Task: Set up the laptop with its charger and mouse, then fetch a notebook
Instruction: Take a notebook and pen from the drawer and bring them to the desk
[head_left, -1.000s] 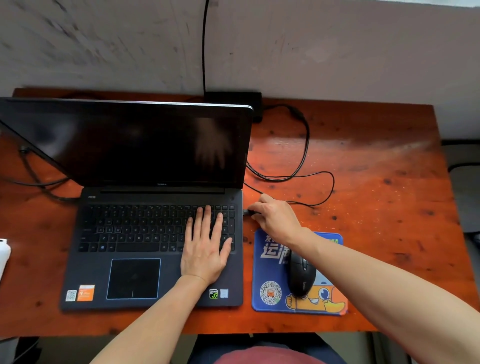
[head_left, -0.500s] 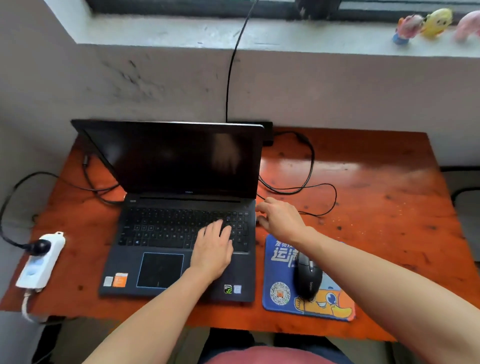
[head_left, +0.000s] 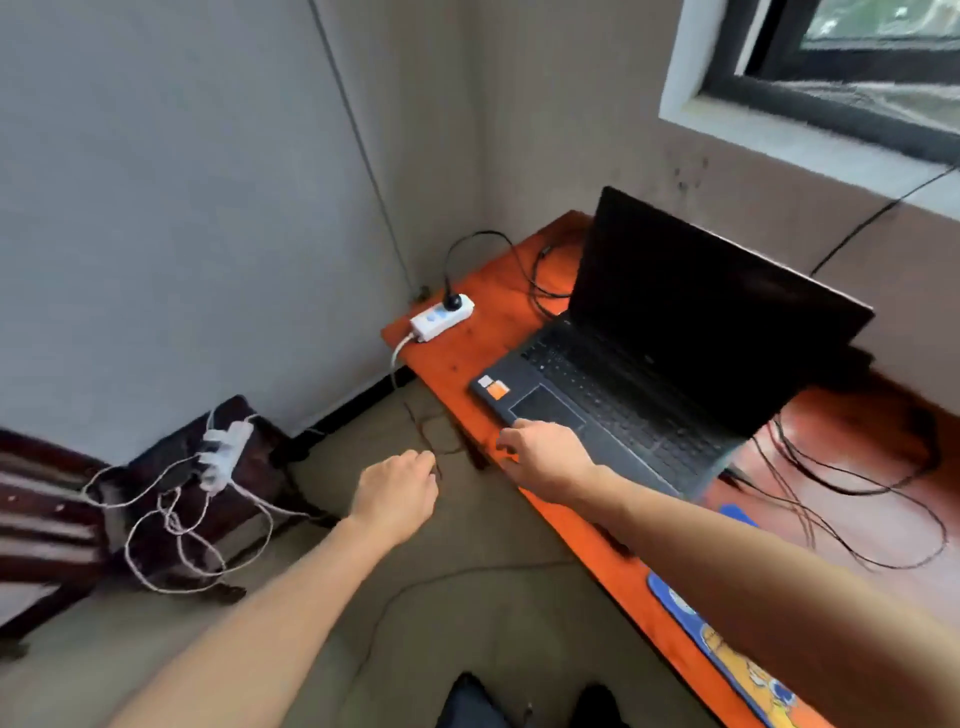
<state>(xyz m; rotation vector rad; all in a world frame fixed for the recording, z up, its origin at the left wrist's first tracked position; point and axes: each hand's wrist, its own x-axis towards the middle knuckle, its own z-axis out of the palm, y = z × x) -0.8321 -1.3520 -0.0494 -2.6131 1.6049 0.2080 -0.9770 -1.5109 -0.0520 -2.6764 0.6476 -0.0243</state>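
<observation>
Black and dark grey, the open laptop (head_left: 649, 374) sits on the orange wooden table (head_left: 467, 358), toward three o'clock in the view. Its screen is dark and its lid is raised toward the wall under the window (head_left: 857, 67). Orange and white stickers mark the palm rest at the front corner nearest the table's left end.

The right hand (head_left: 545, 457) hovers at seven o'clock from the laptop, over that corner and the table's front edge. Its fingers are loosely bent and hold nothing; the blur hides whether they touch the laptop. The left hand (head_left: 397, 493) hangs off the table above the floor (head_left: 467, 597), at nine o'clock from the right hand and near it, fingers loosely curled in and gripping nothing.

Black cables (head_left: 852, 488) loop over the tabletop at four o'clock from the laptop. A blue mouse pad (head_left: 717, 644) lies at five o'clock, at the table's front edge, partly under the right forearm.

At ten o'clock from the laptop, by the table's left end, lies a white power strip (head_left: 441, 317) with a black plug in it. The plug's black cord (head_left: 524, 270) arcs back toward the laptop's far left side.

Farther out, at eight o'clock in the view, a dark wooden chair (head_left: 260, 457) carries a second white strip (head_left: 223, 452) and a tangle of white cords.
</observation>
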